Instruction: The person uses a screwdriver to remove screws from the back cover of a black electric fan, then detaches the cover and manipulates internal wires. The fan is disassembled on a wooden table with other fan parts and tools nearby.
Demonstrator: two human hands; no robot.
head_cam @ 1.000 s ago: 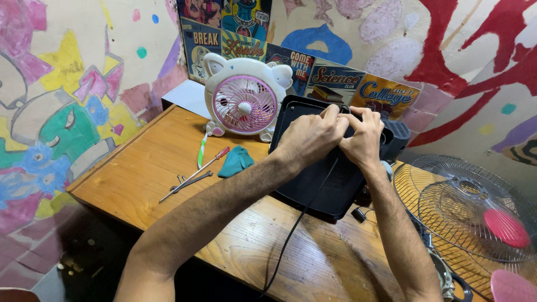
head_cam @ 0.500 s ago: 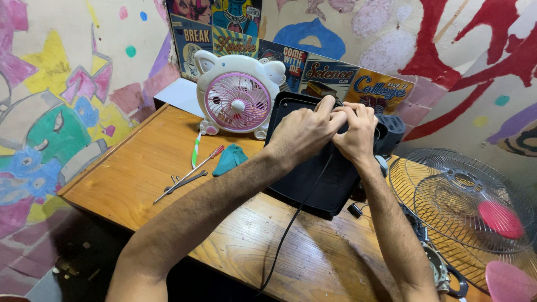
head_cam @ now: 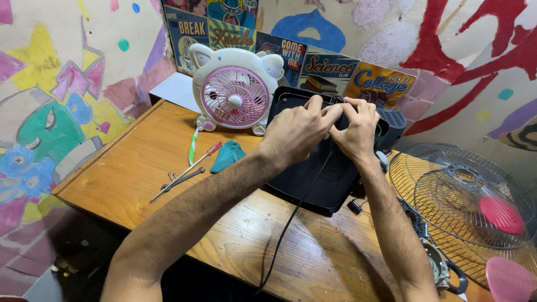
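A black flat plastic fan base (head_cam: 324,179) lies on the wooden table (head_cam: 151,168). Both of my hands rest on its far end. My left hand (head_cam: 299,128) and my right hand (head_cam: 358,128) press together there, fingers curled onto a small part that the fingers hide. A black cable (head_cam: 291,223) runs from under my hands toward the table's near edge.
A small white and pink table fan (head_cam: 235,95) stands behind the base. A screwdriver (head_cam: 193,168), a green-handled tool (head_cam: 193,146), pliers (head_cam: 179,179) and a teal cloth (head_cam: 226,155) lie to the left. Wire fan grilles (head_cam: 464,201) and a pink blade (head_cam: 512,279) sit at right.
The camera has shifted slightly. Both hands stay pressed together on the far end of the black base, with only small finger movement.
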